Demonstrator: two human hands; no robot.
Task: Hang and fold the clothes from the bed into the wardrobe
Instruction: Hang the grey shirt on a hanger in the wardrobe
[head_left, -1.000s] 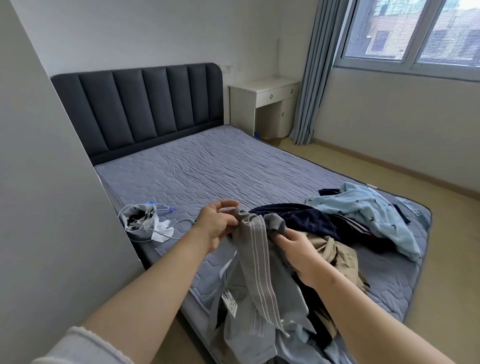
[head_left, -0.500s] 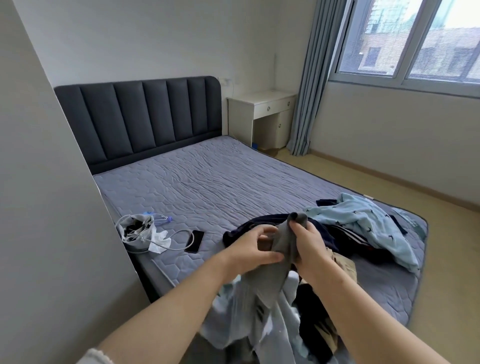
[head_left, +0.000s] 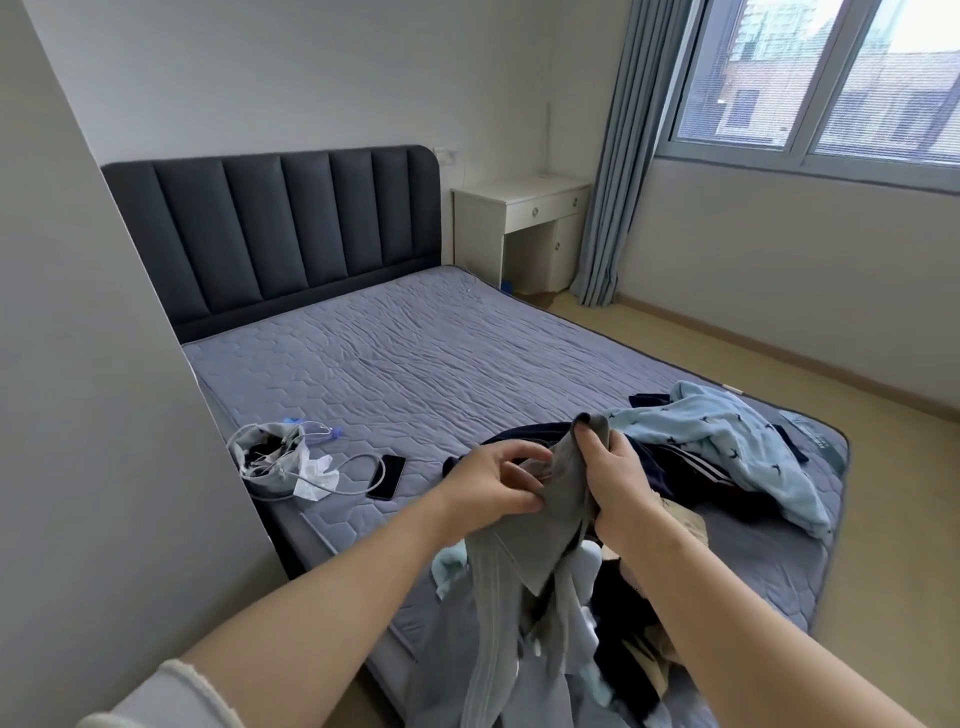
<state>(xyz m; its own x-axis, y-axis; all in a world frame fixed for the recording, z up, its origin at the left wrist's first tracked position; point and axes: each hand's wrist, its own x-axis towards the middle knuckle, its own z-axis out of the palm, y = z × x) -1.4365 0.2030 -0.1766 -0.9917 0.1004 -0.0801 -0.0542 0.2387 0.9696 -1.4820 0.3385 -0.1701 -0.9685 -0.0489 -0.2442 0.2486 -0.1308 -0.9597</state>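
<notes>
Early on: one garment in hand, nothing hung or folded
Your left hand (head_left: 496, 486) and right hand (head_left: 621, 491) pinch the grey garment (head_left: 563, 501) above the foot of the bed (head_left: 415, 374); the clothes pile (head_left: 727, 447) there waits.

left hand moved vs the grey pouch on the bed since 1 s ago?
Yes. The left hand has shifted right, away from the grey pouch, uncovering the phone, and now pinches the grey garment close to the right hand.

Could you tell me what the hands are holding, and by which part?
The left hand and right hand both grip the grey garment at its bunched top end.
</notes>
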